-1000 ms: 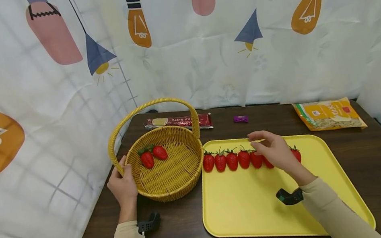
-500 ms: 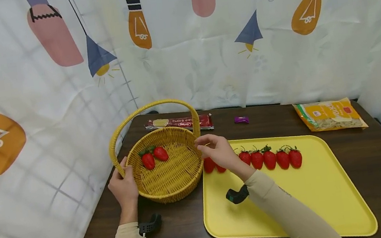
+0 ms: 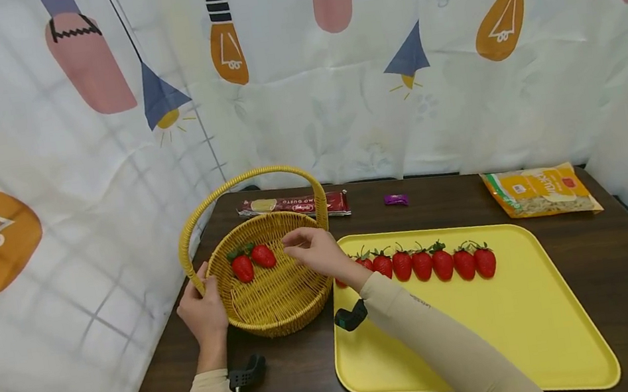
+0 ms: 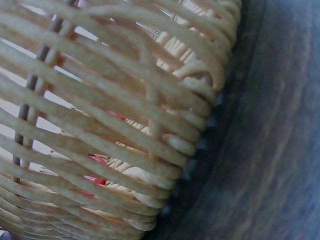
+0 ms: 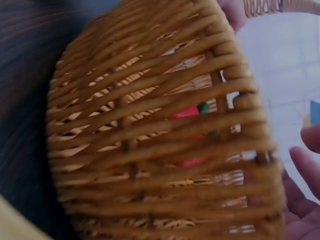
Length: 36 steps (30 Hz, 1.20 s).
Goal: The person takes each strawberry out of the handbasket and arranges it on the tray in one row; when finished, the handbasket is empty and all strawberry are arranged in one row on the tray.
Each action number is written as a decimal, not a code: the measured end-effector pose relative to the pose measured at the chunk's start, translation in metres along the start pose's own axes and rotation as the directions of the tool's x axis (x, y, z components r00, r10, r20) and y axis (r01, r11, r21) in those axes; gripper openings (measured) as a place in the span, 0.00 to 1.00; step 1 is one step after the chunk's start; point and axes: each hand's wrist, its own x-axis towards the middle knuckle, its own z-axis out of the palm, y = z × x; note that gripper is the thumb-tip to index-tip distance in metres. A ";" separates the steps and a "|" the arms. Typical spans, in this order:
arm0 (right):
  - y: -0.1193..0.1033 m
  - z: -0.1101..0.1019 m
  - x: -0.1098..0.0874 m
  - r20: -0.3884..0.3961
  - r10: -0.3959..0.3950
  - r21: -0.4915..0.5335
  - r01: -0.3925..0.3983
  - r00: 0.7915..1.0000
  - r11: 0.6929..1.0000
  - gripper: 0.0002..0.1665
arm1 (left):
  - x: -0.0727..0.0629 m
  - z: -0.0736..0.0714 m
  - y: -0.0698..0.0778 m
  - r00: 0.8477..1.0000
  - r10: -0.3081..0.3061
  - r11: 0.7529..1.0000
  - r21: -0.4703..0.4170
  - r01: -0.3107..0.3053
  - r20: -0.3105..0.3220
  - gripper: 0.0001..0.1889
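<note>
My left hand (image 3: 204, 312) grips the left rim of a yellow wicker basket (image 3: 277, 298), by the foot of its arched handle. Inside the basket, two red strawberries (image 3: 242, 268) with green leaves lie at the left. Over the basket's right side is my right hand (image 3: 315, 249), fingers loosely bent, with nothing seen between thumb and fingers. Several more strawberries (image 3: 422, 265) stand in a row along the back of a yellow tray (image 3: 466, 335); my right forearm covers part of the leftmost. Both wrist views show the woven wall, with red glimpsed through its gaps.
Behind the basket lies a long red snack packet (image 3: 336, 202). A small purple wrapped sweet (image 3: 395, 200) is on the dark table (image 3: 292, 386) behind the tray, and an orange food bag (image 3: 542, 190) sits at the back right. A patterned curtain (image 3: 302, 110) hangs behind.
My right hand has moved left from above the strawberry row, past the basket's right rim, to over its inside. My left hand keeps its grip, and the strawberries have stayed put.
</note>
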 end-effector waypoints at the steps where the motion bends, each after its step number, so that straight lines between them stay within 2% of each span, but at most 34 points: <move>1: -0.001 0.002 0.002 0.008 0.007 0.004 -0.007 1.000 1.000 0.16 | 0.000 0.000 0.000 1.000 -0.003 1.000 -0.003 0.003 0.001 0.15; 9: -0.004 0.017 0.019 0.060 0.104 0.034 -0.106 0.993 0.994 0.20 | -0.002 -0.001 -0.001 1.000 -0.020 1.000 -0.013 0.020 0.010 0.16; 16: 0.005 0.023 0.036 0.089 0.180 0.173 -0.194 0.980 0.966 0.21 | -0.001 -0.001 -0.001 1.000 -0.011 1.000 -0.015 0.012 0.009 0.16; 22: 0.005 0.020 0.039 0.100 0.219 0.138 -0.232 0.970 0.963 0.21 | 0.000 -0.002 0.000 1.000 0.000 1.000 -0.009 0.000 0.001 0.16; 25: -0.005 0.017 0.037 0.141 0.212 0.098 -0.227 0.967 0.969 0.21 | 0.000 -0.002 0.000 1.000 0.002 1.000 -0.012 -0.002 0.003 0.16; 31: -0.030 0.015 0.040 0.218 0.142 0.040 -0.154 0.966 0.987 0.22 | 0.000 -0.003 0.000 1.000 0.001 1.000 -0.006 -0.001 0.004 0.16; 36: -0.032 0.019 0.051 0.255 0.151 0.031 -0.164 0.955 0.986 0.22 | -0.001 -0.001 -0.001 1.000 -0.004 1.000 0.000 0.004 0.009 0.16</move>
